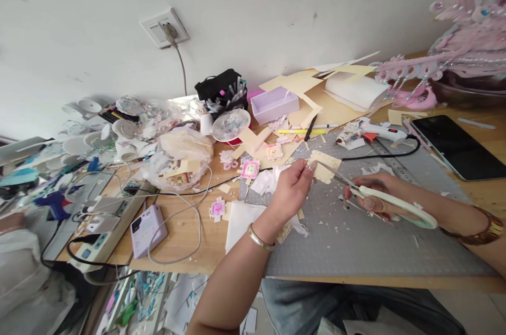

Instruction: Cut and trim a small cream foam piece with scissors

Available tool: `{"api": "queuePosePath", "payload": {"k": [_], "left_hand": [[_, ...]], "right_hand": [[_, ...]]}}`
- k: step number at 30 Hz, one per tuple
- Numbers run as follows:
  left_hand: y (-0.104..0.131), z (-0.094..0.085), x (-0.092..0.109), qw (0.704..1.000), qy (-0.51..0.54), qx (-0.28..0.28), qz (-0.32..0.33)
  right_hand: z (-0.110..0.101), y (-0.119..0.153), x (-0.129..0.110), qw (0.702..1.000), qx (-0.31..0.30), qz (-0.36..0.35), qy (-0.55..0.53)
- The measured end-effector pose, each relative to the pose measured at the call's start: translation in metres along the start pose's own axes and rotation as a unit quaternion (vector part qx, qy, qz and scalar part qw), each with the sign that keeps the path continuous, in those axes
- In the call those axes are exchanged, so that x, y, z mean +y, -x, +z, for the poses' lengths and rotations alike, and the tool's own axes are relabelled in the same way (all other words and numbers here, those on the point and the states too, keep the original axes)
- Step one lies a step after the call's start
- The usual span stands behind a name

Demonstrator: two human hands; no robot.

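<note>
My left hand (293,191) pinches the near edge of a cream card piece (326,165) with a scalloped outline drawn on it. In my right hand (375,193) is a pair of scissors with white handles (407,207). Their blades (334,172) reach to the card's edge beside my left thumb; whether they bite into it I cannot tell. Below both hands lies a grey cutting mat (336,250) strewn with small scraps. Crumpled white tissue (265,181) sits just left of my left hand.
A white glue gun (385,132) and a tablet (460,145) lie to the right. A lilac box (275,106), cream card sheets and pens are behind. On the left are a phone (148,230), a power strip (106,232), cables and another person's sleeve (23,266).
</note>
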State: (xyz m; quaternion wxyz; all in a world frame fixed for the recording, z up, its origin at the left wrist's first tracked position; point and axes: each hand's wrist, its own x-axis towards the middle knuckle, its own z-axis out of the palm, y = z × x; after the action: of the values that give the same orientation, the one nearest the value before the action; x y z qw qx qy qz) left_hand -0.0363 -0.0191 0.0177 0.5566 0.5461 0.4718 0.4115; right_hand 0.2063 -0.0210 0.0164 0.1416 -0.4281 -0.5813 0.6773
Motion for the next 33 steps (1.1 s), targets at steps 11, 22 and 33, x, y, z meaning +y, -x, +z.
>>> {"api": "queuePosePath", "payload": {"k": [11, 22, 33], "left_hand": [[0.000, 0.001, 0.010, 1.000, 0.018, 0.005, -0.017], [-0.003, 0.001, 0.007, 0.999, 0.034, 0.024, 0.000], [-0.004, 0.002, 0.006, 0.998, 0.054, 0.036, -0.002]], "right_hand": [[0.007, 0.003, -0.010, 0.999, 0.033, 0.004, 0.017], [0.008, 0.000, -0.005, 1.000, 0.016, 0.015, 0.003], [0.008, -0.006, 0.003, 1.000, -0.009, 0.019, -0.001]]}}
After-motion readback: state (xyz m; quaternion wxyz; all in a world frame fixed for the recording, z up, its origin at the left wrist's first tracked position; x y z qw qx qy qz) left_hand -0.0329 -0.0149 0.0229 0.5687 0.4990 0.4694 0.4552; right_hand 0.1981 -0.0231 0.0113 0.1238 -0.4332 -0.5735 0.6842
